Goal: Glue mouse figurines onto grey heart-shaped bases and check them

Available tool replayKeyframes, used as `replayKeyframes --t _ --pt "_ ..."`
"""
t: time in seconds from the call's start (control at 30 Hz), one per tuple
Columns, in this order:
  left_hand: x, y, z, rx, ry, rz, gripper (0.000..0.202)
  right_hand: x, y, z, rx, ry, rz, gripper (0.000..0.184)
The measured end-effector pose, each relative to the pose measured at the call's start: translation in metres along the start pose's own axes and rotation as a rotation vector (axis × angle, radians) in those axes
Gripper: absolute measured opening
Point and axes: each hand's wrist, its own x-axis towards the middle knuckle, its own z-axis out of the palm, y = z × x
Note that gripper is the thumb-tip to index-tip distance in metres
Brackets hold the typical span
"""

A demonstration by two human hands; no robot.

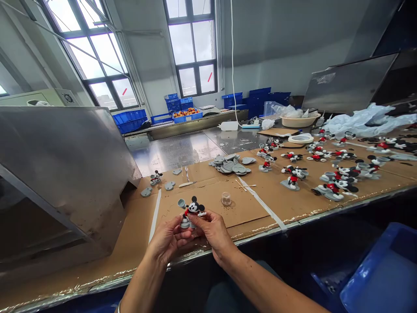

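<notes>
Both hands hold a mouse figurine [194,208] just above the front part of the cardboard-covered table. It has black round ears, a red body and a small grey cup on its raised arm. My left hand [166,239] is closed around its grey base from the left. From the right, my right hand [213,230] grips the body with the thumb in front; some fingers are hidden behind it. Past the hands stands a small clear cup [226,199]. Cotton swabs [243,186] lie behind that cup. A heap of grey heart-shaped bases [232,164] is farther back.
Finished-looking figurines [335,187] crowd the right side of the table. Another figurine [156,177], loose grey bases [146,191] and a knife-like tool [186,184] lie at left. A metal box [65,174] bounds the left. A blue chair [381,269] stands below the table's right edge.
</notes>
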Motion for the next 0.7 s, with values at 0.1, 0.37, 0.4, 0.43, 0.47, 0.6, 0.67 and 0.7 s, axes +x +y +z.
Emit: replayKeyframes --t 0.1,0.37,0.4,0.43,0.47,0.6,0.67,0.7 --pt "-0.0036 -0.0001 0.0033 -0.01 -0.01 0.02 0.022 -0.0014 0.0007 0.0028 0.014 0.036 -0.024 0.046" --pt "-0.0075 -0.0007 0.0078 -0.048 -0.032 0.044 0.026 -0.004 -0.0001 0.0028 0.054 0.084 -0.092 0.04" --pt "-0.0078 -0.0007 0.0081 -0.054 -0.035 0.047 0.026 -0.0038 -0.0001 0.0024 0.061 0.085 -0.096 0.039" --pt "-0.0082 -0.0006 0.0085 -0.058 -0.039 0.049 0.026 -0.0034 0.0 0.0021 0.069 0.085 -0.097 0.039" --pt "-0.0085 -0.0004 0.0089 -0.061 -0.043 0.051 0.026 -0.003 0.0003 0.0017 0.077 0.086 -0.097 0.039" --pt "-0.008 -0.0003 0.0103 -0.064 -0.055 0.057 0.025 -0.001 0.002 0.0008 0.097 0.104 -0.105 0.04" --pt "-0.0067 -0.0007 0.0103 -0.067 -0.06 0.058 0.025 -0.0002 0.0024 0.0005 0.102 0.107 -0.108 0.041" --pt "-0.0058 -0.0009 0.01 -0.069 -0.061 0.059 0.025 0.0 0.0023 0.0004 0.104 0.105 -0.107 0.041"
